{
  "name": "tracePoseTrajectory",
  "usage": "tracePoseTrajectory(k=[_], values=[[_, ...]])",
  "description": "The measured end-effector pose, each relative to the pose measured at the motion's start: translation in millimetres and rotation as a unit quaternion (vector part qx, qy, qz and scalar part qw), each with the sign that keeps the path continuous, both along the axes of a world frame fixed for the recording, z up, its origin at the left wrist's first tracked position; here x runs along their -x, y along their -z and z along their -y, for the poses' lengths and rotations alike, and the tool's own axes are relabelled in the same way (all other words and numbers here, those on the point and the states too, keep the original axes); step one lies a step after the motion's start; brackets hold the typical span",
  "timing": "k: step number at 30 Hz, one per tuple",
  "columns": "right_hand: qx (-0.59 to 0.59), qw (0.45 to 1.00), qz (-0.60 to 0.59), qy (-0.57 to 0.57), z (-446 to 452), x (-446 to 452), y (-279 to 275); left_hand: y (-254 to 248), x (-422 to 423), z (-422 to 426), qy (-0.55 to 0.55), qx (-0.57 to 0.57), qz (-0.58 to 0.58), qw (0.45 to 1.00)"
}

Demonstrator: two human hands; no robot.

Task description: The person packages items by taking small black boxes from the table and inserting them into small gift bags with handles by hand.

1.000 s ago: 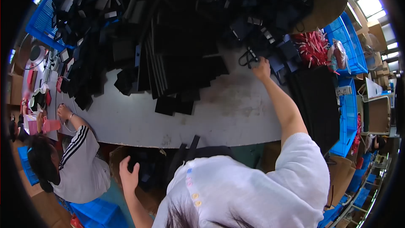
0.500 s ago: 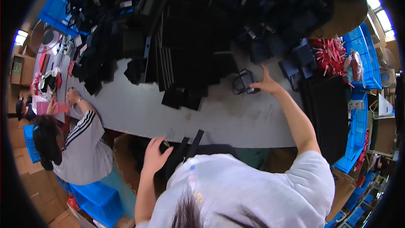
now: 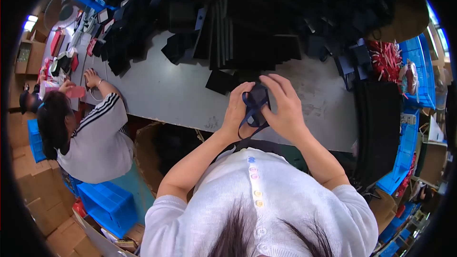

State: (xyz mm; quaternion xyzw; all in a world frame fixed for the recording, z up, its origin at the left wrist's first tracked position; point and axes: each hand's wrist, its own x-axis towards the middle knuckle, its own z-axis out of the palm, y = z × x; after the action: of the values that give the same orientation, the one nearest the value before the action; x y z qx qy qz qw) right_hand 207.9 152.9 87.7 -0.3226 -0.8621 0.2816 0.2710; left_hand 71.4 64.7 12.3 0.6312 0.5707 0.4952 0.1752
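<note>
Lifted since the earlier frame, the small dark box [image 3: 259, 95] has left the table [image 3: 176, 97] and come toward me; my left hand [image 3: 234, 112] has risen to join my right hand [image 3: 287, 110]. Now my 2 hands have it clamped between them, above the table's front edge. My left fingers lie together along its left side; my right fingers arch over its right side, apart from the thumb, and how hard they press I cannot tell. Navy ribbon [image 3: 244, 99] loops out by my left palm. Farther back on the table stand black panels [image 3: 266, 50]; at the table's left end is a co-worker's hand [image 3: 92, 78].
</note>
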Motion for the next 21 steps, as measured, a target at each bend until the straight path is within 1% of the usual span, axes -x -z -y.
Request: tracePoseTrajectory(k=[1,2,3,4,5,6,7,8,9,10,11,12,14,15,17,18,20,21], values=[[-0.087,0.996,-0.025,-0.023,-1,14,0,-1,-1,1,-0.032,-0.013,-0.013,0.999],[-0.087,0.995,-0.020,-0.034,-3,20,1,-2,2,4,-0.042,-0.014,-0.007,0.999],[-0.133,0.983,-0.116,-0.041,-6,25,2,-4,8,7,-0.057,0.011,0.003,0.998],[-0.175,0.960,-0.213,-0.051,-10,31,2,-7,15,9,-0.074,0.035,0.013,0.997],[-0.136,0.957,-0.255,0.006,-10,37,0,-11,21,13,-0.093,0.035,0.020,0.995],[-0.011,0.966,-0.242,0.085,-9,39,-4,-16,27,17,-0.110,0.034,0.028,0.993],[0.114,0.949,-0.279,0.094,-17,45,1,-22,32,20,-0.125,0.012,0.019,0.992],[0.237,0.916,-0.307,0.102,-27,54,9,-26,37,22,-0.143,-0.010,0.010,0.990],[0.407,0.858,-0.306,0.071,-31,65,15,-29,42,23,-0.160,-0.011,0.019,0.987],[0.564,0.771,-0.292,0.046,-34,75,23,-31,48,25,-0.167,-0.015,0.017,0.986],[0.664,0.710,-0.232,0.014,-37,79,37,-31,53,27,-0.172,-0.018,0.016,0.985],[0.699,0.696,-0.164,-0.002,-37,84,51,-30,58,29,-0.183,-0.019,0.023,0.983],[0.730,0.670,-0.132,-0.033,-24,106,61,-27,69,33,-0.195,0.013,0.056,0.979],[0.731,0.670,-0.122,-0.035,-22,112,65,-25,76,35,-0.204,0.013,0.062,0.977],[0.694,0.717,-0.005,-0.069,-21,128,79,-23,94,38,-0.181,0.025,0.148,0.972],[0.754,0.656,-0.033,0.002,-31,116,127,-21,105,39,-0.193,0.021,0.143,0.971],[0.787,0.604,-0.123,-0.017,-12,152,99,-11,128,36,-0.138,0.013,0.187,0.973],[0.804,0.577,-0.142,0.015,-7,161,86,-2,138,34,-0.108,0.014,0.203,0.973]])
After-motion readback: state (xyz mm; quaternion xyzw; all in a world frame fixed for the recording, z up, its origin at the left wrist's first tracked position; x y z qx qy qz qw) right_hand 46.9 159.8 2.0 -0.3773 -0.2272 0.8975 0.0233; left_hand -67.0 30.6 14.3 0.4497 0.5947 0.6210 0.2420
